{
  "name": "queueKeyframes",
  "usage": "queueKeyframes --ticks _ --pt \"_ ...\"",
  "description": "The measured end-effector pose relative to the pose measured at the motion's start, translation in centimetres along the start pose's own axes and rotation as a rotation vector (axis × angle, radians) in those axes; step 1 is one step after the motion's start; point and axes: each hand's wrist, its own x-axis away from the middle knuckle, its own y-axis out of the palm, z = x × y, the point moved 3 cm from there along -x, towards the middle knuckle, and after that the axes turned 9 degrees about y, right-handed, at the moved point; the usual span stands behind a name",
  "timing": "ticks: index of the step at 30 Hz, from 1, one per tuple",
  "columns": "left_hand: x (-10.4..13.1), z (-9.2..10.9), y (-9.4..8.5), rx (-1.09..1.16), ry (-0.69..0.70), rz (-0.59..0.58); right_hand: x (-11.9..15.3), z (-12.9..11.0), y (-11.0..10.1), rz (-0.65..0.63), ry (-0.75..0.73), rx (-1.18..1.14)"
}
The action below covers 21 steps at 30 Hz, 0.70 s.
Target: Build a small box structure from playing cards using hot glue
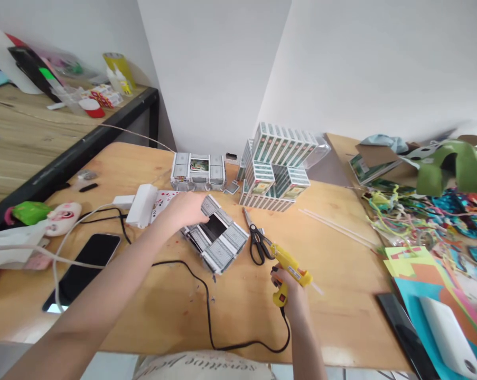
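Right up against the near edge of the tabletop [341,295] there's a pale shirt [202,366], and one word on it reads clean: "sensitive". The lettering around it is too blurred to call. Just in from that edge a black cord [214,348] loops across the wood and up to the yellow glue gun [289,260]. The right hand [292,285] has it, fingers wrapped round the grip, nozzle angled towards the far left corner. There's a label on the barrel, but it's too small to read.

Now to mid-tabletop, and here's the main piece: a block of patterned grey-and-white cards [224,248] with a dark gap in its top, lying at a slant. The left hand [188,208] bends over its far-left side, fingers drawn in; how firm that hold is, I can't tell. This looks like a gluing step, with the block being steadied and the nozzle well apart from it. The next move would call for a firm left hold and a nozzle tip clear of the fingers. Watch the scissors [258,245], too, lying between nozzle and block!

Just past the left wrist, playing cards [165,198] show red and black pips; one figure looks like a 2. On towards the far edge stands a second card block [198,171], and to its right a stack of green-and-white boxes [283,145], a small picture repeated on their ends, the print too fine to make out.
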Motion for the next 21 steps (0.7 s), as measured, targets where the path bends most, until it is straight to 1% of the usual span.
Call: queueKeyframes --ticks 3,5,7,8,10,12,13,14,16,18,19,21 --pt "2.5 0.3 0.9 -0.011 -0.198 0.022 -0.1 -0.2 0.5 0.005 0.029 -0.009" --pt "4.4 0.9 1.6 0.002 -0.317 0.066 -0.1 -0.3 0.8 0.008 0.033 -0.029" --pt "6.4 1.4 2.1 0.054 -0.381 0.1 -0.2 -0.5 1.0 0.011 0.025 -0.047" --pt "7.4 1.8 2.3 0.1 -0.37 0.1 -0.3 -0.5 1.1 0.013 0.021 -0.054" --pt "9.3 2.4 2.4 0.172 -0.275 0.083 -0.4 -0.6 1.2 0.021 0.016 -0.066" --pt "11.1 2.7 2.0 0.136 -0.214 0.147 -0.4 -0.6 1.2 0.03 0.009 -0.078" --pt "11.8 2.8 1.7 0.112 -0.194 0.189 -0.4 -0.6 1.2 0.036 0.004 -0.085" --pt "12.3 3.0 1.5 0.105 -0.144 0.217 -0.4 -0.6 1.2 0.042 -0.002 -0.094" --pt "12.7 3.6 1.5 0.126 0.039 0.218 -0.3 -0.6 1.2 0.054 -0.011 -0.11" --pt "12.4 4.5 2.0 0.166 0.249 0.169 -0.1 -0.5 1.2 0.06 -0.007 -0.115" --pt "12.1 4.9 2.3 0.178 0.32 0.144 0.0 -0.5 1.2 0.061 -0.002 -0.112" --pt "11.3 5.5 3.2 0.173 0.367 0.111 0.3 -0.4 1.2 0.054 0.008 -0.092"
